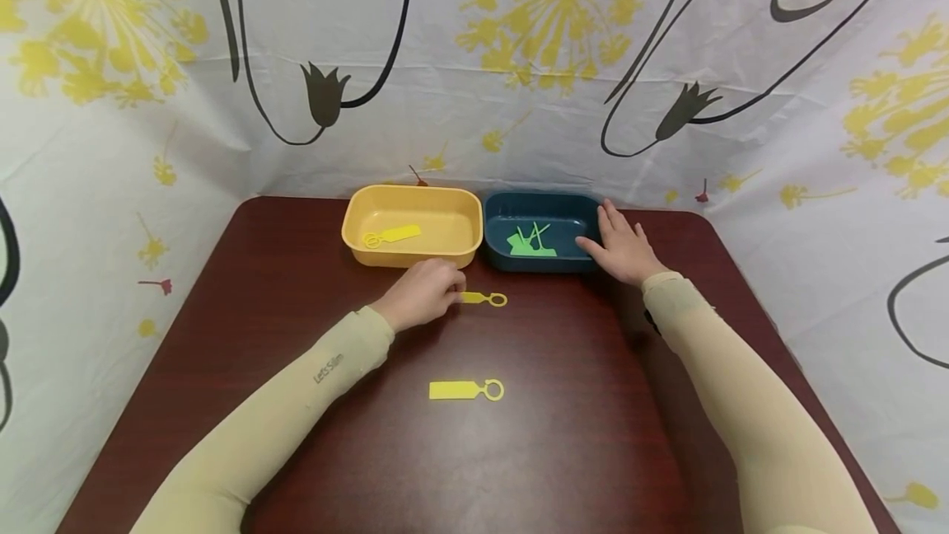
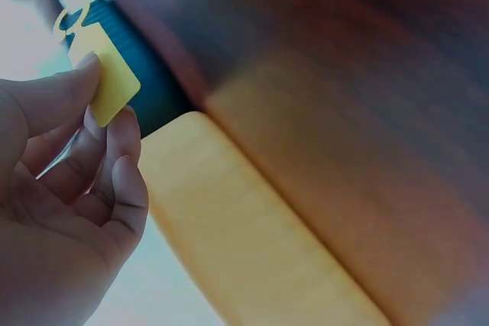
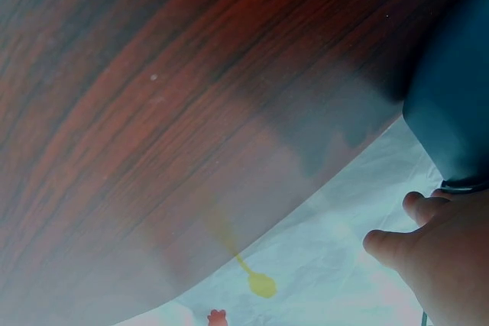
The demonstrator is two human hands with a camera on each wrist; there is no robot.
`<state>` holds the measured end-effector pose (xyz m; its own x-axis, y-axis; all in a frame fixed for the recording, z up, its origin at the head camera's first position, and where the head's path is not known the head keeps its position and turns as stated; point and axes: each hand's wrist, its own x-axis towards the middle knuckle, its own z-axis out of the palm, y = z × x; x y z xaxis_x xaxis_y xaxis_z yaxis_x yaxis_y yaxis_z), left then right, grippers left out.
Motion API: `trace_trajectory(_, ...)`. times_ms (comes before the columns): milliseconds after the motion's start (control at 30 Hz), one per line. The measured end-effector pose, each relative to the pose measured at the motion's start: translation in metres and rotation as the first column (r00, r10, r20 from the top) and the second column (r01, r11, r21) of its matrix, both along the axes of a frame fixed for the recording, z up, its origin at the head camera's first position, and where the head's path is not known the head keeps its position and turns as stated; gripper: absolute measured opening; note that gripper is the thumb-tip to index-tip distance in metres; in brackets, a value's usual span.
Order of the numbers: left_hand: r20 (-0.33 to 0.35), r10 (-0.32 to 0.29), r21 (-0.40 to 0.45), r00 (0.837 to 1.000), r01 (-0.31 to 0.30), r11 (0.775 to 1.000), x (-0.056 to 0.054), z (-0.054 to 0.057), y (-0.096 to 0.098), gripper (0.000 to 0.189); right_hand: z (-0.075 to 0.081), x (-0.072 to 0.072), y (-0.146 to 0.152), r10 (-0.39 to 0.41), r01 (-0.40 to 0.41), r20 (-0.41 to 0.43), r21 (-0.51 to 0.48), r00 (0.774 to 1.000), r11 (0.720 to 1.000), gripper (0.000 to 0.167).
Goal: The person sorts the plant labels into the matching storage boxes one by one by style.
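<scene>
My left hand (image 1: 424,293) pinches a yellow plastic ring tag (image 2: 113,85) between thumb and fingers, just in front of the yellow bin (image 1: 467,258). The tag's ring end points right in the head view. Another yellow ring tag (image 1: 454,390) lies on the table, nearer me. Inside the yellow bin is one more yellow tag (image 1: 400,232). My right hand (image 1: 626,252) touches the right end of the dark blue bin (image 1: 574,264), its fingers spread and fairly straight. Several green tags (image 1: 532,252) lie jumbled in the blue bin.
Both bins stand side by side at the far edge of the dark red wooden table (image 1: 549,452). A white patterned cloth (image 1: 445,122) hangs behind it and at both sides.
</scene>
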<state>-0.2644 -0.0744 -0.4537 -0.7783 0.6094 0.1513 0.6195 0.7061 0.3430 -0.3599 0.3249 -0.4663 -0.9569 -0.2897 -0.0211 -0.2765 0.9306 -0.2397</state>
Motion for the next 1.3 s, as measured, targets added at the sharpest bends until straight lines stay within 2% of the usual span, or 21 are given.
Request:
trace_trajectory(167, 0.001, 0.037, 0.076, 0.999, -0.037, 0.996, 0.003, 0.012, 0.0, 0.005, 0.0, 0.001, 0.001, -0.002, 0.002, 0.002, -0.005, 1.0, 1.0, 0.098)
trace_trajectory(400, -0.001, 0.09, 0.118, 0.996, -0.089, 0.989, 0.006, 0.026, -0.001, 0.006, 0.0, 0.002, 0.001, -0.002, 0.002, -0.006, 0.0, 1.0, 1.0, 0.097)
trace_trajectory(700, -0.014, 0.156, 0.161, 0.988, -0.152, 0.975, -0.002, 0.031, -0.007, 0.004, -0.001, 0.001, 0.001, 0.004, -0.004, 0.001, 0.005, 1.0, 1.0, 0.098)
trace_trajectory(867, 0.01, 0.188, 0.193, 0.982, -0.186, 0.963, -0.008, 0.032, -0.012, 0.005, -0.002, 0.0, 0.002, 0.001, 0.0, -0.002, 0.005, 1.0, 1.0, 0.098)
trace_trajectory(1067, 0.022, 0.222, 0.184, 0.975, -0.222, 0.957, -0.016, 0.028, -0.018, 0.007, -0.001, 0.001, 0.001, 0.0, 0.0, 0.003, -0.004, 1.0, 1.0, 0.098)
trace_trajectory(1300, -0.014, 0.238, 0.179, 0.971, -0.232, 0.956, -0.028, 0.029, -0.025, 0.007, -0.002, 0.0, 0.002, 0.001, -0.001, -0.001, -0.01, 1.0, 1.0, 0.098)
